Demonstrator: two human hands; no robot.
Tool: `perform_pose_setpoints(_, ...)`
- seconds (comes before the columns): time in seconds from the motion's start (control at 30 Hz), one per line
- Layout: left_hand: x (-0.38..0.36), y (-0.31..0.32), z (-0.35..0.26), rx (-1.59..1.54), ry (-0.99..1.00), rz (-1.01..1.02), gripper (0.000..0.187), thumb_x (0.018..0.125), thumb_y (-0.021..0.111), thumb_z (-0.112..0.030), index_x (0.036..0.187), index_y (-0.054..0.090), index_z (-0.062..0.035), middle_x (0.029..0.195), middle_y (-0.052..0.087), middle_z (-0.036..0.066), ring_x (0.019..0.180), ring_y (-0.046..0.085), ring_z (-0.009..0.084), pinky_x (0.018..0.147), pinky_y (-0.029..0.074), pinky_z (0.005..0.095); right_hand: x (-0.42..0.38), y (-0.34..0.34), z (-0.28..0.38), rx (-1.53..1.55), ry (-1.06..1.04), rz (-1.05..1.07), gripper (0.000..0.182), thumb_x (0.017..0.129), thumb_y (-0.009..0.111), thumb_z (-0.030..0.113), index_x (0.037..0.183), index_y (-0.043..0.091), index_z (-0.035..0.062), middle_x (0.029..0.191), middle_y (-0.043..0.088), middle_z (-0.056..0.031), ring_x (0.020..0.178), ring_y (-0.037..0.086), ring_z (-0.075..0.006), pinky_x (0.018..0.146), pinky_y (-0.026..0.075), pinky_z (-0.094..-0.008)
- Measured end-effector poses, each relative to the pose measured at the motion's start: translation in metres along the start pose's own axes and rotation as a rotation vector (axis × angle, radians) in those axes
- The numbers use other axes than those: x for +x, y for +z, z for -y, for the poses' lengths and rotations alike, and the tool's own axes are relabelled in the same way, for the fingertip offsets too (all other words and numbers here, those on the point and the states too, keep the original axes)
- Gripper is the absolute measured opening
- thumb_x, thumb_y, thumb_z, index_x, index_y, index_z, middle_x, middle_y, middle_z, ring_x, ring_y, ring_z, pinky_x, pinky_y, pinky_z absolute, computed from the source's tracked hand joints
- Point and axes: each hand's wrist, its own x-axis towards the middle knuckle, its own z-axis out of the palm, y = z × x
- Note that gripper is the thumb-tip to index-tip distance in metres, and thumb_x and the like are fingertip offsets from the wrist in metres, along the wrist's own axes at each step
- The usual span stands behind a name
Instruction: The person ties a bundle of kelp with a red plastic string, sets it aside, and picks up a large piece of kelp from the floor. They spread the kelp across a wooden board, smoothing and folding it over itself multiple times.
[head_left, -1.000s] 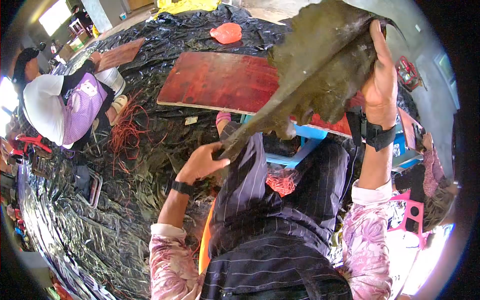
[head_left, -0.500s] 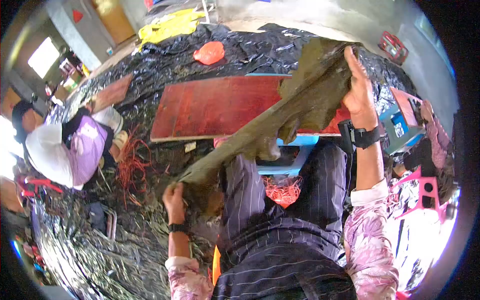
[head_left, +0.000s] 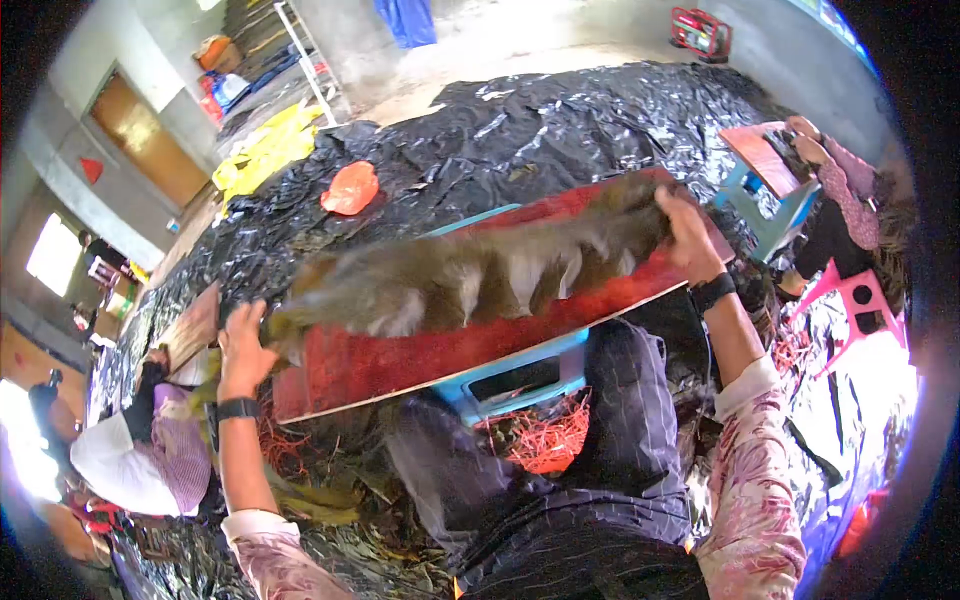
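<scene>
A long brown-green leafy sheet (head_left: 480,265), blurred by motion, stretches across the red board (head_left: 400,365). At its left end is my left hand (head_left: 245,350), with the fingers apart; part of the sheet lies behind and beside it. My right hand (head_left: 690,235) is at the sheet's right end, fingers extended along it; whether the thumb pins it is hidden. A light blue stool (head_left: 515,380) shows under the board, in front of my knees.
Red strings (head_left: 545,435) fill a basket or bag between my legs. Black plastic sheeting (head_left: 480,130) covers the floor, with an orange bag (head_left: 350,188) on it. Co-workers sit at the left (head_left: 150,450) and right (head_left: 850,200). A pink stool (head_left: 860,310) stands right.
The sheet has swung from a steep diagonal to lie nearly level over the board. My left hand has moved up and left and opened; my right hand has moved down. The view has shifted.
</scene>
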Motion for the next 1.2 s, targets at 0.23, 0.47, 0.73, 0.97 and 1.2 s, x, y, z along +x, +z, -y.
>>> perform_pose_setpoints(0.23,-0.005,0.005,-0.143,-0.395,0.252,-0.190,0.054,0.075,0.076,-0.022,0.124,0.057,-0.0073,0.132,0.052,0.014,0.124,0.044,0.0363,0.103,0.037,0.0454,-0.025,-0.045,0.008,-0.363,0.206,-0.077,0.029,0.094,0.061,0.030,0.106,0.066,0.0039,0.095,0.067,-0.0027,0.083,0.065,-0.0152,0.071,0.056,-0.0355)
perform_pose_setpoints(0.47,0.014,0.010,-0.257,-0.498,0.658,-0.091,0.041,0.076,0.074,-0.025,0.112,0.062,-0.0106,0.111,0.055,0.006,0.105,0.053,0.0269,0.087,0.045,0.0398,-0.001,-0.032,0.001,-0.467,0.103,-0.076,0.024,0.091,0.065,0.023,0.105,0.066,0.0037,0.094,0.066,-0.0004,0.084,0.062,-0.0119,0.069,0.049,-0.0271)
perform_pose_setpoints(0.73,0.009,0.019,-0.280,-0.588,0.774,0.018,0.011,0.081,0.066,-0.014,0.088,0.063,-0.0057,0.084,0.061,0.009,0.079,0.060,0.0286,0.070,0.048,0.0377,0.028,-0.048,0.003,-0.972,0.142,-0.254,0.036,0.085,0.067,0.030,0.069,0.066,-0.0033,0.071,0.067,-0.0082,0.069,0.066,-0.0190,0.067,0.053,-0.0359)
perform_pose_setpoints(0.97,0.021,0.004,-0.289,-0.772,0.667,0.195,0.011,0.086,0.066,-0.015,0.086,0.063,-0.0049,0.078,0.062,0.010,0.061,0.060,0.0267,0.058,0.048,0.0364,0.007,0.009,0.007,-1.629,-0.739,-0.003,0.024,0.090,0.056,0.026,0.096,0.069,0.0074,0.096,0.069,-0.0139,0.092,0.065,-0.0337,0.080,0.052,-0.0442)
perform_pose_setpoints(1.2,0.043,0.018,-0.261,-0.795,0.270,-0.242,0.008,0.091,0.059,-0.007,0.094,0.064,-0.0014,0.090,0.065,0.015,0.084,0.065,0.0305,0.073,0.051,0.0359,0.041,0.070,-0.067,-1.515,-0.741,0.610,0.025,0.090,0.056,0.019,0.112,0.063,0.0081,0.119,0.063,-0.0092,0.115,0.055,-0.0270,0.098,0.041,-0.0408)
